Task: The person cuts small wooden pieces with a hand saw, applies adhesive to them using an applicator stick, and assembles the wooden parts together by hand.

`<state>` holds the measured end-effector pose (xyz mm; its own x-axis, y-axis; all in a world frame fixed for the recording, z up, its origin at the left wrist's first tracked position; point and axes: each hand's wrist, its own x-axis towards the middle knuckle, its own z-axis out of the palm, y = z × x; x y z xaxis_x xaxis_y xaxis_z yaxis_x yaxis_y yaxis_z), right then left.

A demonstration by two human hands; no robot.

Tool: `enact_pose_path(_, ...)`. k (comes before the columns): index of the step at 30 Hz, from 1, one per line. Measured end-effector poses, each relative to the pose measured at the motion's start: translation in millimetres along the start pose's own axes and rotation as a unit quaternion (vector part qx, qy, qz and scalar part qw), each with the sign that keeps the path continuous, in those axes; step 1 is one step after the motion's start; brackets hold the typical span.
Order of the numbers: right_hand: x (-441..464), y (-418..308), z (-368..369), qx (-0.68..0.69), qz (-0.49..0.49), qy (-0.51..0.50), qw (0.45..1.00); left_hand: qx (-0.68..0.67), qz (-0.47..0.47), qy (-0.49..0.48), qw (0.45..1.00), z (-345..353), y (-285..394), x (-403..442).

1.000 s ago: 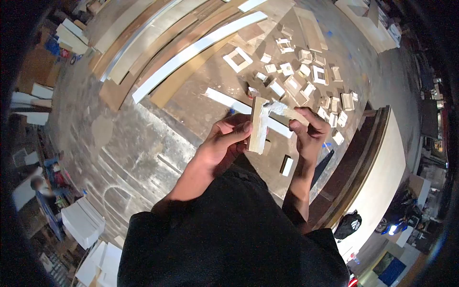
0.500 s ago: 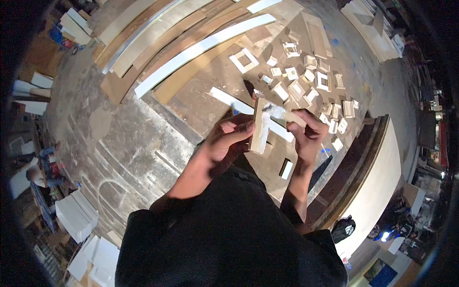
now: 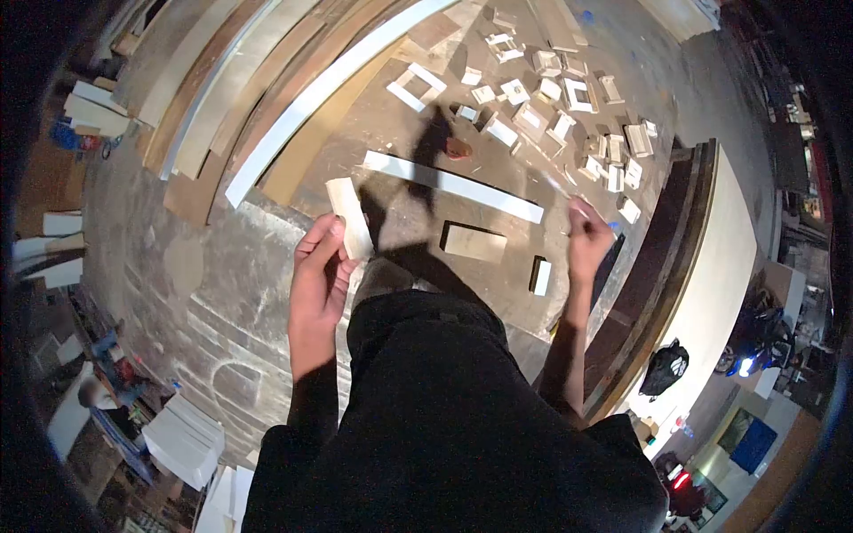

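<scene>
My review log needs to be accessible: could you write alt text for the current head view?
A person's left hand grips a short pale wood piece; the right hand is held apart from it, anything it holds too blurred to name. Below lie a long white strip and scattered small wooden pieces.

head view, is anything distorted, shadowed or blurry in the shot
In the head view, the pale panel bows as through a fisheye lens and the corners go black; in the head view, a dark shadow crosses the white strip; also in the head view, the thin item in the right hand is too blurred to identify.
</scene>
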<state>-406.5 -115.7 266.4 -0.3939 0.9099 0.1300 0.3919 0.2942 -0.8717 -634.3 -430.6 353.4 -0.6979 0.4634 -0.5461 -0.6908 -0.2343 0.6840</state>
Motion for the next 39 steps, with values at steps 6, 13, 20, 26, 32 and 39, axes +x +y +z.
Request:
enact_pose_path(6,44.8,23.4,129.9,-0.181,-0.159,-0.156,0.958,0.002,-0.015,-0.079,0.997,-12.1,3.0,11.4)
enact_pose_path(13,64.8,41.7,200.7,-0.293,-0.128,-0.192,0.928,-0.035,0.017,-0.105,0.994,-49.1,8.0,17.2)
enact_pose_path(20,78.4,29.3,223.3,-0.372,-0.091,-0.164,0.909,-0.125,0.060,-0.170,0.976,-74.8,16.2,19.4)
enact_pose_path(26,77.1,38.1,221.8,-0.365,-0.065,-0.143,0.918,-0.117,0.082,-0.132,0.981,-93.7,17.1,20.0)
enact_pose_path(32,59.5,11.0,210.7,-0.369,-0.015,-0.140,0.919,-0.087,0.081,-0.116,0.986,-95.2,11.7,21.5)
enact_pose_path(39,70.9,34.1,237.9,-0.371,-0.063,-0.210,0.903,-0.023,0.057,-0.034,0.998,-63.4,16.3,-6.3)
